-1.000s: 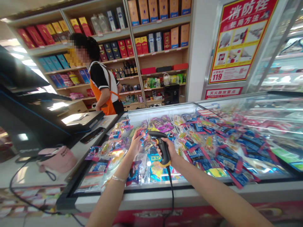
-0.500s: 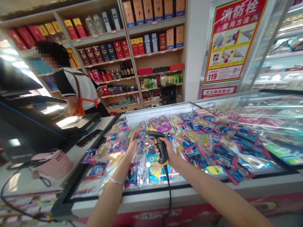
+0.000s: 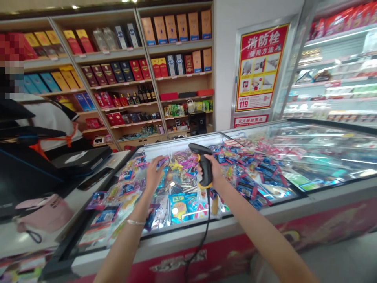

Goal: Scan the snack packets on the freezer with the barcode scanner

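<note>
A black and yellow barcode scanner (image 3: 205,173) stands upright in my right hand (image 3: 216,169), with my fingers wrapped round its handle and its head pointing left. Its black cable (image 3: 207,220) hangs down over the freezer's front edge. On the left, my left hand (image 3: 154,171) hovers at the snack packets, fingers stretched and apart, close to a small purple packet (image 3: 165,162). Many blue and pink packets (image 3: 246,186) are spread over the glass top of the chest freezer (image 3: 259,212). Blue and yellow packs (image 3: 178,206) lie below my hands.
To the left is a counter with a pink pouch (image 3: 48,212), a dark phone-like slab (image 3: 94,179) and a black monitor (image 3: 23,177). A person (image 3: 59,122) in a white top stands behind it. Shelves of boxed bottles (image 3: 118,72) line the back wall.
My left hand has let go of a small packet and moved left, its fingers opening. The scanner has risen slightly and turned more upright. My view has swung to the right.
</note>
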The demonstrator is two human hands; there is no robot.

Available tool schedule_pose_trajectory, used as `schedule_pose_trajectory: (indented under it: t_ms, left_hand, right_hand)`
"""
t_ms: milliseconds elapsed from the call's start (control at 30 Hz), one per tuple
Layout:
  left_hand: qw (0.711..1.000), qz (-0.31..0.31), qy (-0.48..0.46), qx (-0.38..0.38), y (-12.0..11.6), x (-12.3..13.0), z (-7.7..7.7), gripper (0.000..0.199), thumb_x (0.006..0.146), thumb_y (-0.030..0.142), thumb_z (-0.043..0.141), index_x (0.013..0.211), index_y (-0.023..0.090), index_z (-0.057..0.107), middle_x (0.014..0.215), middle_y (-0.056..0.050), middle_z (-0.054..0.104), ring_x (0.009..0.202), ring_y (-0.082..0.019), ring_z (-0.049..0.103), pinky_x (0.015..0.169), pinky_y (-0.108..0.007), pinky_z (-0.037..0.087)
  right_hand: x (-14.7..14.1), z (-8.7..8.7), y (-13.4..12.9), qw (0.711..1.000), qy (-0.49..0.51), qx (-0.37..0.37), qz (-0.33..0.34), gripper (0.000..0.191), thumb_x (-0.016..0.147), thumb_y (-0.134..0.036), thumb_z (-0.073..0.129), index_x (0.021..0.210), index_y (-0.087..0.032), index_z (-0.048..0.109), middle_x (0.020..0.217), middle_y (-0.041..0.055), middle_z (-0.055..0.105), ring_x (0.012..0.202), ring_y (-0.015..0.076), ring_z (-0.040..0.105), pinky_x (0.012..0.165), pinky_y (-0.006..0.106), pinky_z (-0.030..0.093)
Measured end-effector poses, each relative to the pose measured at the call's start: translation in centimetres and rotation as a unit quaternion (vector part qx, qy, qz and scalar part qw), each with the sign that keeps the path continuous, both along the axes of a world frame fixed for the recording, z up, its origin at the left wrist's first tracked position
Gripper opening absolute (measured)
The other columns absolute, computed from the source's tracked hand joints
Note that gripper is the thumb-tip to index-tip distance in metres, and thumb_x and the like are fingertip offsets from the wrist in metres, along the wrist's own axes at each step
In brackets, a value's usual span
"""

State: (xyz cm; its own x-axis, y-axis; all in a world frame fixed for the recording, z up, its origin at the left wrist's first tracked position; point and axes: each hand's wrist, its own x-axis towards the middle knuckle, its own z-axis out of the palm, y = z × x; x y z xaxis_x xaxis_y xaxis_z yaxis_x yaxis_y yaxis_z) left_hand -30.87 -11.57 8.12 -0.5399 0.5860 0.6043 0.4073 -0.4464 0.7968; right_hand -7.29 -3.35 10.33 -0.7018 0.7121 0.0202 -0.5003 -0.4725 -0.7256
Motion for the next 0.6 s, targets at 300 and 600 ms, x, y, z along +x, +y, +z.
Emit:
schedule_pose_trajectory:
  t_ms: [300, 600]
  left_hand:
    - [0.99, -0.018, 0.142, -0.004, 6.4, 14.8, 0.6, 0.034, 0.086, 0.023, 0.054, 0.119, 0.028, 0.063, 0.13, -0.008, 0.055, 0.128, -0.029, 0.041, 0.113, -0.047, 0.024]
    - [0.846, 0.006, 0.44, -0.302, 7.0, 19.0, -4.7, 0.067, 0.085, 0.061, 0.046, 0.145, 0.037, 0.033, 0.155, -0.008, 0.028, 0.137, -0.038, 0.03, 0.108, -0.06, 0.026]
  right_hand:
    - [15.3, -2.3, 4.1, 0.969, -0.005, 0.011, -0.246, 0.023, 0.076, -0.028, 0.05, 0.084, -0.015, 0.068, 0.068, 0.0071, 0.061, 0.048, 0.0115, 0.044, 0.04, 0.022, 0.035]
    - [19.4, -6.3, 6.0, 0.946, -0.059, -0.111, -0.298, 0.021, 0.067, -0.024, 0.049, 0.071, -0.02, 0.069, 0.074, 0.015, 0.065, 0.043, 0.0128, 0.046, 0.037, 0.029, 0.033]
